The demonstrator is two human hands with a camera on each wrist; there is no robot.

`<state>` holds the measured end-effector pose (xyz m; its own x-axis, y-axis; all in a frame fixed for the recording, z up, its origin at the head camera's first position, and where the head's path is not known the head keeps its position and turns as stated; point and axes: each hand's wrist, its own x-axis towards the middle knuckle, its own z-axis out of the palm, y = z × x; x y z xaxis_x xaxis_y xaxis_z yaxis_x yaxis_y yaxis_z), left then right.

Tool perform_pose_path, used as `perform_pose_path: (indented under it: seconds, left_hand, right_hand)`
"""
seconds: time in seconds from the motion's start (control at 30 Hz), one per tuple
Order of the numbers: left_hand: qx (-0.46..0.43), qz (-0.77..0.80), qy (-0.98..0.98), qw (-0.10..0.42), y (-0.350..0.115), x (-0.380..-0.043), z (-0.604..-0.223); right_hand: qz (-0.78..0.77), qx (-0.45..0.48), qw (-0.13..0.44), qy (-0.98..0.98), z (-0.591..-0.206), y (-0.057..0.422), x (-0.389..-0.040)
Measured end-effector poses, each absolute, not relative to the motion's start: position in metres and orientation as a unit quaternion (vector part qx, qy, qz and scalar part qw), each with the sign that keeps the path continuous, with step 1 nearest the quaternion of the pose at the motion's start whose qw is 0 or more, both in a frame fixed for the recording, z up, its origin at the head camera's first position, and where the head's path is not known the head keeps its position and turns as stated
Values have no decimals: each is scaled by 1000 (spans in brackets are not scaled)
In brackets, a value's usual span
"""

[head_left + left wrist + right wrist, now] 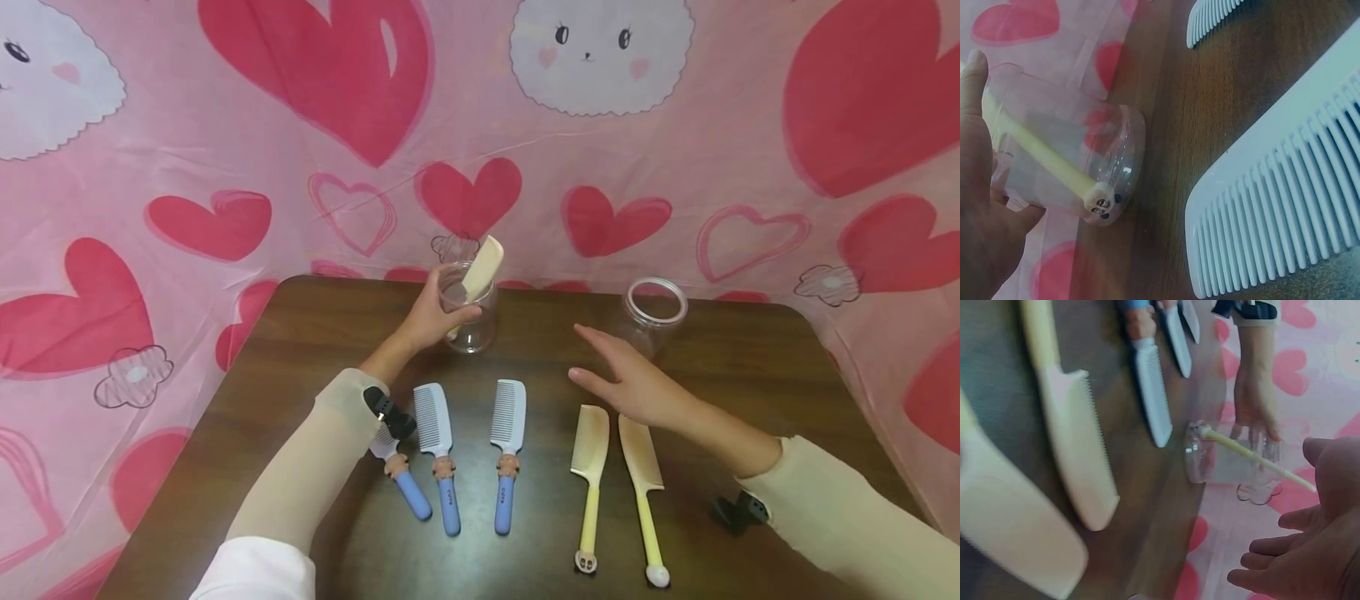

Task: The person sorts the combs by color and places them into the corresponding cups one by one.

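My left hand [429, 317] grips a clear jar [477, 335] near its mouth, thumb across the front. In the jar leans a cream comb [483, 268], head sticking out above the rim; its yellow handle [1054, 161] reaches the bottom in the left wrist view. My right hand [637, 385] hovers over the table with fingers extended, holding nothing. Just below it lie a yellow-handled comb [592, 442] and another yellow-handled comb [641, 458]. Beyond the right hand stands a second clear jar [649, 329], partly hidden by that hand.
Blue-handled combs lie on the brown table [337, 333]: one in the middle [508, 417], one left of it [433, 421], and one [408, 492] partly under the left forearm. Behind the table hangs a pink cloth [465, 108] with hearts.
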<state>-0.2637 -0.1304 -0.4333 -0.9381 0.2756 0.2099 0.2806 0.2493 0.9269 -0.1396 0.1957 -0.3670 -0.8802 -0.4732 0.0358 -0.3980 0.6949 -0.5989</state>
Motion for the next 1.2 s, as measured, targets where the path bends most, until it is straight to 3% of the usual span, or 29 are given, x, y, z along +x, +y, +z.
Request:
perform_pose_path:
  seconds: [0.53, 1.0, 1.2]
  left_hand:
    - [-172, -571, -803, 6, -128, -261, -430]
    - [-170, -574, -801, 6, -125, -264, -432]
    - [-169, -573, -802, 4, -125, -262, -431]
  right_hand:
    - [-281, -201, 62, 936, -424, 251, -102]
    - [-244, -169, 77, 952, -451, 255, -93]
    - [-224, -166, 54, 959, -455, 253, -92]
